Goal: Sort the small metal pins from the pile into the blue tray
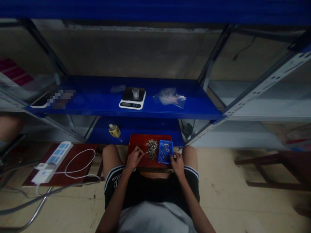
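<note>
A heap of metal screws or nails (152, 149) lies on a small red-brown stool (137, 140) between my knees. To its right is a blue tray (159, 160) holding several similar metal pieces. My left hand (135, 158) is at the heap's left side, thumb and fingers pinched on a thin metal piece. At the tray's right edge is my right hand (177, 162), fingers curled together over the rim; what they hold, if anything, is too small to tell.
A blue shelf (97, 100) ahead carries a digital scale (132, 98) with a clear cup (135, 93), and plastic bags (170, 98). Below stands a yellow bottle (114, 131). On the left, a power strip (54, 160) and cables lie on another stool.
</note>
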### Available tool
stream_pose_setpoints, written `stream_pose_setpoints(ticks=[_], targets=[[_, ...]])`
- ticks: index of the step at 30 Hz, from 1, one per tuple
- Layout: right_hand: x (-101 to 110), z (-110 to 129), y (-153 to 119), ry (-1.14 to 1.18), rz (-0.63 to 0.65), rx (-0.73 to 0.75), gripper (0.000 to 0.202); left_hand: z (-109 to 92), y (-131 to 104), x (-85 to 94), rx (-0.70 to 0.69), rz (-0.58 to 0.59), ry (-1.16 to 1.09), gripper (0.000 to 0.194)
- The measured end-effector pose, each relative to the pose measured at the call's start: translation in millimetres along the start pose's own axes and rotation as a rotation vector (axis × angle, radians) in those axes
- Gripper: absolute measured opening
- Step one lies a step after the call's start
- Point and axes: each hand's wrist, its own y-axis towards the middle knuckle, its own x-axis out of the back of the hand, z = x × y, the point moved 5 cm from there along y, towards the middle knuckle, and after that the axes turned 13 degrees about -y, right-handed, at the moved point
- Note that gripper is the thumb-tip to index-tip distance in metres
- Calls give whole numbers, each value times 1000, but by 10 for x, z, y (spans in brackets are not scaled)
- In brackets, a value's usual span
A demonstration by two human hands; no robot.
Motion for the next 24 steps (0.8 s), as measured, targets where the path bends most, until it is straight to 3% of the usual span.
stream_pose_setpoints(ticks=[7,11,14,17,19,21,24], targets=[[-11,6,-9,3,10,-5,46,164,-60,144,26,-62,-104,10],[1,45,-21,-8,1,30,50,-43,-67,200,-7,-244,-273,11],[16,66,-17,-3,-12,41,47,-462,-51,71,-102,-337,-380,14],[23,71,-10,2,-8,37,44,-906,1,-216,-182,-288,-441,16],[28,71,-10,16,-3,40,45,-1082,44,-409,-198,-216,-398,16],[35,65,-14,29,1,37,47,-1100,76,-522,-202,-162,-321,19],[47,52,-22,37,-1,31,47,-818,84,-446,-166,-200,-251,26]])
